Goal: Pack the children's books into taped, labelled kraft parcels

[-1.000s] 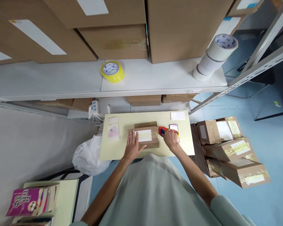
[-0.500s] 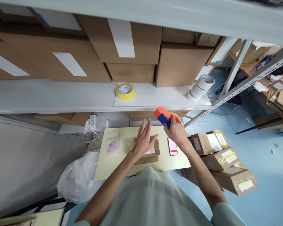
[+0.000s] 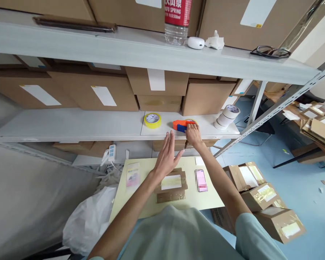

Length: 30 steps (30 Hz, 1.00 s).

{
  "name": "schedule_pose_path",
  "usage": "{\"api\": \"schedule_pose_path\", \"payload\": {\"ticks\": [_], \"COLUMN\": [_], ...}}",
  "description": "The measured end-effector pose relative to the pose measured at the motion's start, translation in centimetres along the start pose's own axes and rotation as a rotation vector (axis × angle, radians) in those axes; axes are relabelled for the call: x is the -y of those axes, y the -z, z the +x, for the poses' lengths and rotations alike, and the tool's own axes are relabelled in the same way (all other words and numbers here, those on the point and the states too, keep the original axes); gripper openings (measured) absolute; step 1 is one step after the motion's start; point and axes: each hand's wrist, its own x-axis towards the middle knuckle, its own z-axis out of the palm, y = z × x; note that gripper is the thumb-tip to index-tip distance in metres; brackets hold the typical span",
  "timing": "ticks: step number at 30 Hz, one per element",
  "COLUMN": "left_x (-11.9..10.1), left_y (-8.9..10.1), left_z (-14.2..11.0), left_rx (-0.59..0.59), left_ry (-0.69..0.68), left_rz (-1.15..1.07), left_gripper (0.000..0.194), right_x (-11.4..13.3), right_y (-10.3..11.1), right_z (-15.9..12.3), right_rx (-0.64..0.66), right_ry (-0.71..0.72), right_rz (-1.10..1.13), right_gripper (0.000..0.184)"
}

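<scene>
My right hand [image 3: 194,134] grips an orange and blue tape dispenser [image 3: 182,125] at the middle shelf's front part, to the right of a yellow tape roll [image 3: 152,120]. Whether the dispenser rests on the shelf I cannot tell. With fingers stretched out, my left hand [image 3: 166,154] hovers above the small table and holds nothing. Below it lies a flat brown cardboard box [image 3: 171,196] with a white label [image 3: 171,182] and tape across it. A phone [image 3: 201,180] with a lit pink screen lies to the box's right.
Large cartons [image 3: 209,97] line the middle shelf [image 3: 108,122]. White tape rolls [image 3: 227,116] are stacked at its right end. A bottle [image 3: 176,25] and glasses [image 3: 271,52] stand above. Taped parcels [image 3: 261,195] sit on the floor at right; a white plastic bag [image 3: 82,216] is at left.
My right hand has carried the tape dispenser from above the table forward to the middle shelf. My left hand stays extended over the table. The view has tilted up, bringing the upper shelf in.
</scene>
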Motion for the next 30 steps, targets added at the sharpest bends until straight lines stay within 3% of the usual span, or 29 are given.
{"api": "schedule_pose_path", "payload": {"ticks": [4, 7, 11, 14, 17, 22, 24, 28, 30], "left_x": [3.0, 6.0, 8.6, 8.4, 6.8, 4.6, 4.7, 6.1, 6.9], "left_y": [-1.0, -2.9, -6.6, -9.8, -12.8, -16.1, -16.2, -14.6, -13.6], "left_z": [-4.4, -10.1, -18.4, -22.3, -23.5, -22.9, -22.8, -23.3, -23.8], "left_rx": [0.024, 0.035, 0.094, 0.163, 0.124, -0.062, -0.076, -0.060, -0.036], "left_ry": [0.140, 0.370, 0.775, 0.926, 0.962, 1.030, 1.077, 1.184, 1.189], "left_rz": [0.005, -0.013, -0.023, -0.027, -0.013, 0.106, 0.115, -0.027, -0.130], "left_gripper": [0.090, 0.089, 0.088, 0.086, 0.085, 0.096, 0.090, 0.046, 0.038], "right_x": [-0.3, 0.0, 1.7, 3.5, 5.3, 6.6, 6.2, 3.9, 2.6], "right_y": [-1.1, -3.7, -10.5, -15.4, -18.4, -21.0, -22.1, -23.8, -24.0], "right_z": [-1.9, -6.6, -16.0, -22.0, -24.9, -24.9, -25.0, -26.1, -26.7], "right_rx": [-0.135, -0.192, -0.008, 0.244, 0.359, 0.237, 0.166, 0.057, 0.036], "right_ry": [-0.035, -0.092, -0.169, -0.303, -0.408, -0.527, -0.565, -0.641, -0.673], "right_rz": [0.026, 0.074, 0.214, 0.296, 0.323, 0.337, 0.432, 0.757, 0.945], "right_gripper": [0.052, 0.056, 0.062, 0.075, 0.084, 0.100, 0.102, 0.097, 0.089]}}
